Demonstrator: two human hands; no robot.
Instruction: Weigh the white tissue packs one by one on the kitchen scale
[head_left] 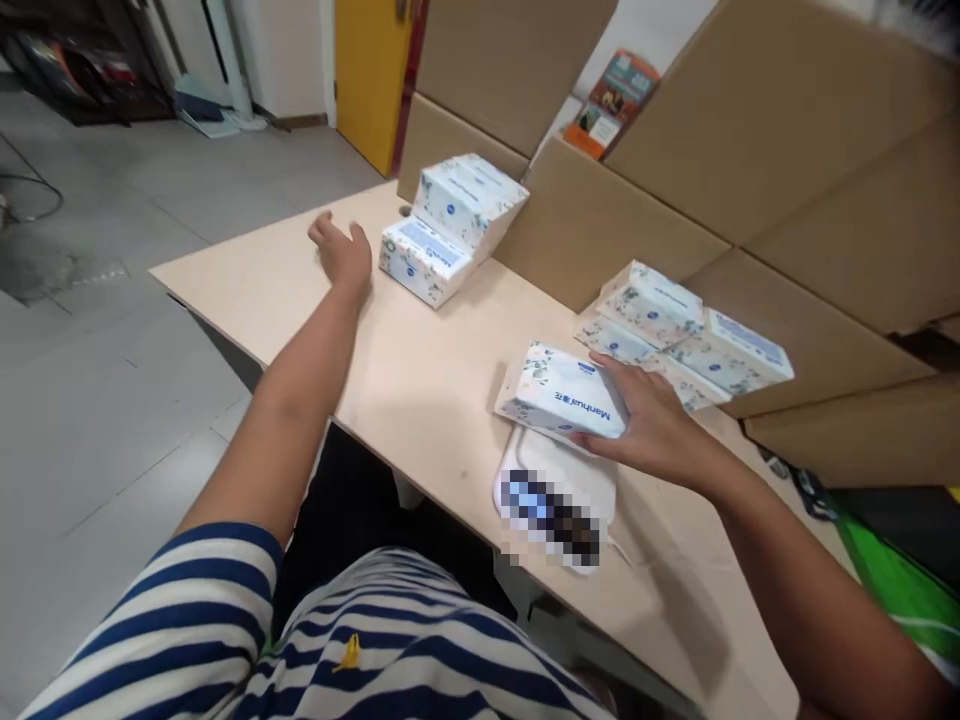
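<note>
My right hand (649, 420) grips one end of a white tissue pack (559, 395) with a leaf print and blue "Manhua" lettering. This pack is over a white device (566, 470), perhaps a scale, whose front panel is blurred out; whether they touch I cannot tell. At the far left of the table, my left hand (343, 252) rests with its fingers loosely apart and nothing in them. Beside it is a tissue pack (424, 260), with another tissue pack (472, 195) stacked at its back. Several more packs, including a tissue pack (652, 305), form a stack behind my right hand.
Large cardboard boxes (637, 215) line the back of the light wooden table (420, 390). An orange and teal packet (615, 100) stands among them. A green item (885, 570) lies at the right. Grey floor (112, 400) and a yellow door (367, 80) show at the left.
</note>
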